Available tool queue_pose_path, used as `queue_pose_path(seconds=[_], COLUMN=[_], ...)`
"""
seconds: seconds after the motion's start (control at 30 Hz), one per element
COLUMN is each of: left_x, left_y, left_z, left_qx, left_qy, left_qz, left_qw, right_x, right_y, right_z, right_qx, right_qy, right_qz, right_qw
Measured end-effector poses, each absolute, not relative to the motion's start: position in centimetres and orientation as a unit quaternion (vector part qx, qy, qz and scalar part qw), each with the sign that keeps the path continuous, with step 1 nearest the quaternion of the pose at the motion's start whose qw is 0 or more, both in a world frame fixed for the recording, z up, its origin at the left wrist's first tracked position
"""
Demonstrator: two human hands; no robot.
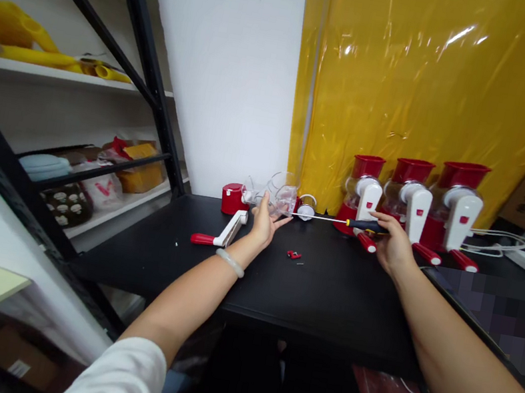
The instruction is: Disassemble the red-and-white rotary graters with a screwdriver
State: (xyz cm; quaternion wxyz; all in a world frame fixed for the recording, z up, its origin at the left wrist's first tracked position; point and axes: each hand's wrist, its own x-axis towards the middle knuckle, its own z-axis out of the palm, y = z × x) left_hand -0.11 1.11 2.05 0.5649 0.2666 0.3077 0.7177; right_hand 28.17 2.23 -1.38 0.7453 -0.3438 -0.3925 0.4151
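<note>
My left hand (265,222) is closed around a clear plastic grater body (283,186), held just above the black table. In my right hand (393,245) is a screwdriver (363,225) with a dark blue and yellow handle, its long shaft level and pointing left. The tip meets or nearly meets the clear body's right end. Behind my left hand lie a red hopper-like part (232,199) and a white crank (232,228) with a red handle. A round white-rimmed drum (306,207) sits close to the screwdriver shaft. Nearer me are a small red piece (293,255) and a thin metal bit (300,263).
Three assembled red and white rotary graters (460,211) stand in a row at the back right. White cables (502,245) lie beyond them. A black-framed shelf (157,103) rises on the left, and a yellow plastic-wrapped panel (416,74) stands behind the table (325,302).
</note>
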Motion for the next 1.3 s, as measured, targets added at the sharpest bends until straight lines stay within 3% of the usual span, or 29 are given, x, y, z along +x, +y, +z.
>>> queue_pose_path(seconds=[0.27,0.53,0.83,1.13,1.3], left_x=[-0.2,-0.2,-0.3,-0.2,-0.2], left_y=[1.2,1.1,1.3,1.3,1.3], left_z=[2.0,2.0,1.9,1.9,2.0], left_qx=[0.269,0.275,0.271,0.278,0.264], left_qy=[0.313,0.307,0.309,0.308,0.312], left_qz=[0.717,0.716,0.719,0.713,0.713], left_qw=[0.562,0.564,0.561,0.566,0.569], right_x=[28.8,27.9,28.3,28.1,28.6], right_y=[2.5,1.9,2.1,2.5,2.8], right_z=[-2.1,-1.0,-1.7,-1.4,-2.0], right_qx=[-0.484,-0.352,-0.491,-0.372,-0.438], right_qy=[-0.437,-0.371,-0.425,-0.36,-0.39], right_qz=[0.288,0.419,0.281,0.408,0.336], right_qw=[0.702,0.75,0.706,0.752,0.737])
